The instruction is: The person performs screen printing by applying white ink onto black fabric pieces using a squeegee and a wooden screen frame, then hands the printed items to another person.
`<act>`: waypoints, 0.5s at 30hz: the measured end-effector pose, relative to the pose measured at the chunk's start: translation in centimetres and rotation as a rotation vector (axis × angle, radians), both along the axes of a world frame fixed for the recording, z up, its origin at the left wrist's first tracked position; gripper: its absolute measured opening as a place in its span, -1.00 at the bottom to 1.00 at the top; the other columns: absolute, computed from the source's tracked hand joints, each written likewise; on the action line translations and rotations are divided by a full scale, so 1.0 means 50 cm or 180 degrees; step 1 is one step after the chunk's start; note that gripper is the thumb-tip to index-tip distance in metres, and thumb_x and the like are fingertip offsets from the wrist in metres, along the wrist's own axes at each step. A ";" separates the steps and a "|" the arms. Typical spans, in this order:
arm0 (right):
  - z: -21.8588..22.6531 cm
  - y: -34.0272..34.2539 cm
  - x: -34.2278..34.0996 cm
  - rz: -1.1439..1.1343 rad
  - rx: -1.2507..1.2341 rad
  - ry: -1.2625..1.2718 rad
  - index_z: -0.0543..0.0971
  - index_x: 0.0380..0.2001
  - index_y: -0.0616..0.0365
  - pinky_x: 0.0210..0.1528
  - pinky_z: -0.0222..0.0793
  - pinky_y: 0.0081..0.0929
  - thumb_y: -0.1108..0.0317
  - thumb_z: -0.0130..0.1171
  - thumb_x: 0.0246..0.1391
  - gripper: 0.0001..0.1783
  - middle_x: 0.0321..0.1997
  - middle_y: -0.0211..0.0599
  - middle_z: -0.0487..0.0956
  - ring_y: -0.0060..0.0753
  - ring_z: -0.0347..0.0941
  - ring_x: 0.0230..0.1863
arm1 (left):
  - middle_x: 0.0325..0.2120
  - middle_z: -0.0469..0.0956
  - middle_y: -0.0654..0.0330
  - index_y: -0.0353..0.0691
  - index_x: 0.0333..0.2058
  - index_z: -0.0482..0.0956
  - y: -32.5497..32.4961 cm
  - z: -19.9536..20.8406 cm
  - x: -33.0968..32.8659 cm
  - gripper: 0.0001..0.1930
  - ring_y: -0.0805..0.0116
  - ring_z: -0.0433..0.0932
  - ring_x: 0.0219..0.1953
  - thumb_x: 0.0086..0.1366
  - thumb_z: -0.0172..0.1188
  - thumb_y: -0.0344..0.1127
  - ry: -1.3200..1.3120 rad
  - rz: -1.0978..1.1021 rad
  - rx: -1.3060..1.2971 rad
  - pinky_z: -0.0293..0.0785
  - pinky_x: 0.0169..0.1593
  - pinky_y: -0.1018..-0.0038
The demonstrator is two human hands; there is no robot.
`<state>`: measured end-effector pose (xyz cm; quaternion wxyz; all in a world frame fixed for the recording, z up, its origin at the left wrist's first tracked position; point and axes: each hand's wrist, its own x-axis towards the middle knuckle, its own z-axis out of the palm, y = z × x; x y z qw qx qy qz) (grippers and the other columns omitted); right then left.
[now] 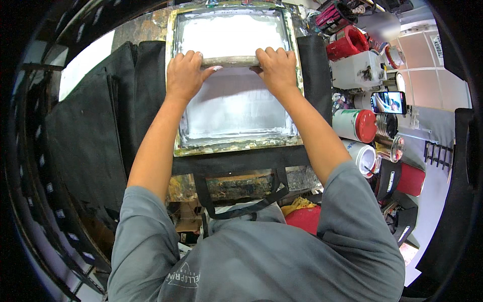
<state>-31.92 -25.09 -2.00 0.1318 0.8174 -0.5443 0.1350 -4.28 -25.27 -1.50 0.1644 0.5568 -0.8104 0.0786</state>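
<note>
Both of my hands grip a wooden-handled squeegee (230, 62) that lies crosswise on a screen printing frame (241, 147). My left hand (185, 75) is closed round its left end, my right hand (277, 70) round its right end, thumbs on the near side. Bright white ink (229, 32) covers the mesh beyond the squeegee. On the near side the mesh (241, 110) looks greyish white with a thin film. Beneath the frame lies a black fabric bag (236, 162), its strap handle (241, 214) hanging over the near table edge. The squeegee's blade is hidden.
More black fabric bags (85, 121) are stacked at the left. Along the right stand a red tub (348, 43), a clear plastic container (352, 70), a red-lidded white jar (365, 126), a white tub (363, 157) and a lit phone (388, 102). The worktable (226, 186) is paint-stained.
</note>
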 end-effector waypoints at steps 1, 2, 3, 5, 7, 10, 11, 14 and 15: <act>0.002 0.012 0.001 0.0004 0.0022 -0.0016 0.59 -0.13 -0.09 -0.02 0.26 -0.16 0.14 0.59 -0.10 -0.52 -0.24 -0.47 0.59 -0.25 0.53 -0.15 | -0.29 0.62 0.17 -0.20 -0.24 0.66 0.013 0.000 0.000 -0.53 0.14 0.57 -0.21 0.22 0.48 0.12 -0.0003 0.0041 0.0145 0.51 -0.08 0.21; 0.003 0.025 0.002 0.0017 -0.0009 -0.0053 0.59 -0.14 -0.09 -0.02 0.26 -0.17 0.14 0.60 -0.11 -0.53 -0.24 -0.47 0.59 -0.25 0.53 -0.16 | -0.30 0.61 0.14 -0.21 -0.28 0.64 0.026 0.001 0.000 -0.54 0.09 0.57 -0.20 0.22 0.48 0.12 0.0051 0.0024 0.0153 0.51 -0.09 0.17; 0.004 0.038 0.002 0.0028 -0.0049 -0.0087 0.60 -0.15 -0.09 -0.03 0.26 -0.17 0.14 0.60 -0.11 -0.53 -0.24 -0.46 0.60 -0.26 0.53 -0.17 | -0.30 0.60 0.11 -0.21 -0.31 0.62 0.038 0.002 0.000 -0.54 0.04 0.58 -0.20 0.21 0.49 0.11 0.0127 -0.0005 0.0164 0.51 -0.10 0.13; 0.006 0.067 0.002 0.0014 -0.0021 -0.0038 0.60 -0.16 -0.08 -0.03 0.26 -0.18 0.14 0.60 -0.12 -0.54 -0.25 -0.46 0.59 -0.27 0.52 -0.17 | -0.32 0.60 0.18 -0.20 -0.26 0.65 0.064 0.000 0.001 -0.53 0.14 0.56 -0.24 0.19 0.49 0.12 -0.0017 0.0014 0.0186 0.50 -0.11 0.21; 0.007 0.095 0.004 0.0013 0.0038 -0.0071 0.61 -0.19 -0.07 -0.02 0.25 -0.18 0.15 0.61 -0.14 -0.54 -0.26 -0.46 0.59 -0.28 0.51 -0.19 | -0.33 0.59 0.21 -0.19 -0.24 0.66 0.093 -0.004 0.004 -0.52 0.20 0.55 -0.27 0.16 0.50 0.12 -0.0062 0.0007 0.0157 0.49 -0.12 0.25; 0.008 0.138 0.006 0.0008 -0.0044 -0.0041 0.60 -0.20 -0.07 -0.02 0.26 -0.17 0.14 0.60 -0.12 -0.56 -0.28 -0.45 0.58 -0.27 0.51 -0.18 | -0.35 0.58 0.21 -0.20 -0.26 0.65 0.138 -0.012 0.009 -0.51 0.20 0.55 -0.28 0.13 0.52 0.13 -0.0024 -0.0053 0.0026 0.49 -0.13 0.25; 0.008 0.151 0.007 0.0015 -0.0016 -0.0110 0.60 -0.20 -0.08 -0.02 0.26 -0.17 0.17 0.59 -0.12 -0.57 -0.28 -0.45 0.58 -0.27 0.51 -0.18 | -0.35 0.58 0.20 -0.20 -0.26 0.65 0.151 -0.013 0.010 -0.51 0.21 0.55 -0.28 0.13 0.52 0.13 -0.0013 -0.0065 -0.0018 0.49 -0.13 0.24; 0.009 0.191 0.009 0.0024 0.0047 -0.0180 0.59 -0.20 -0.10 -0.01 0.28 -0.14 0.23 0.55 -0.11 -0.61 -0.28 -0.44 0.57 -0.25 0.51 -0.17 | -0.34 0.57 0.19 -0.19 -0.28 0.64 0.186 -0.012 0.010 -0.51 0.20 0.55 -0.27 0.11 0.54 0.11 0.0003 -0.0083 -0.0033 0.49 -0.13 0.24; 0.008 0.202 0.009 0.0019 0.0051 -0.0128 0.59 -0.20 -0.11 0.00 0.29 -0.11 0.24 0.53 -0.10 -0.62 -0.28 -0.44 0.56 -0.23 0.52 -0.17 | -0.34 0.57 0.19 -0.19 -0.28 0.64 0.196 -0.011 0.010 -0.51 0.20 0.54 -0.27 0.10 0.55 0.11 -0.0013 -0.0076 0.0027 0.48 -0.12 0.23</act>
